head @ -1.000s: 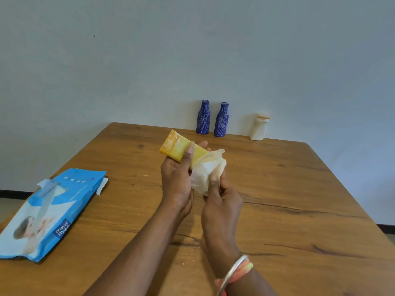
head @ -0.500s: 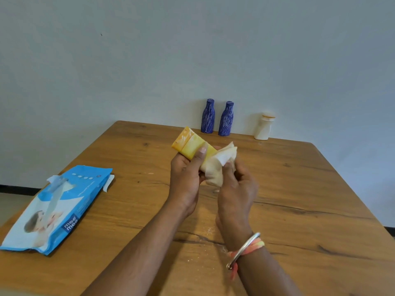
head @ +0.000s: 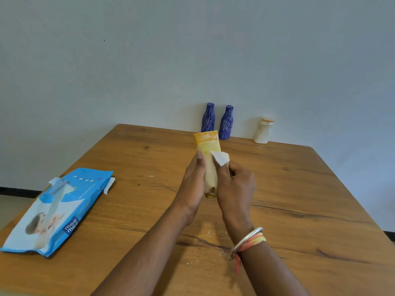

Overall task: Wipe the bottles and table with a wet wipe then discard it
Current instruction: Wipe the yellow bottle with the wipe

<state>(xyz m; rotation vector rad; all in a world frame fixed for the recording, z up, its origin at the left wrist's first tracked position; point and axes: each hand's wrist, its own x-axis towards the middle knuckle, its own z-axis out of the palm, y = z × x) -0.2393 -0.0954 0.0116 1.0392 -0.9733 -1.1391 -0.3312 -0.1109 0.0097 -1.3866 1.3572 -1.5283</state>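
A yellow bottle [head: 208, 144] is held upright above the wooden table [head: 288, 199], its orange cap end pointing away from me. My left hand [head: 193, 182] grips its left side with the thumb laid along it. My right hand [head: 236, 189] holds a white wet wipe [head: 221, 158] wrapped against the bottle's right side and lower body. Two blue patterned bottles [head: 208, 118] [head: 226, 122] and a cream-white bottle [head: 264, 131] stand at the table's far edge by the wall.
A blue wet-wipe pack [head: 53, 210] lies at the table's left edge with its flap peeled open. Pale crumbs or powder speckle the wood near my right wrist. A grey wall rises right behind the table.
The yellow bottle has turned from tilted left to nearly upright. My right hand with the wipe has slid down along the bottle's side.
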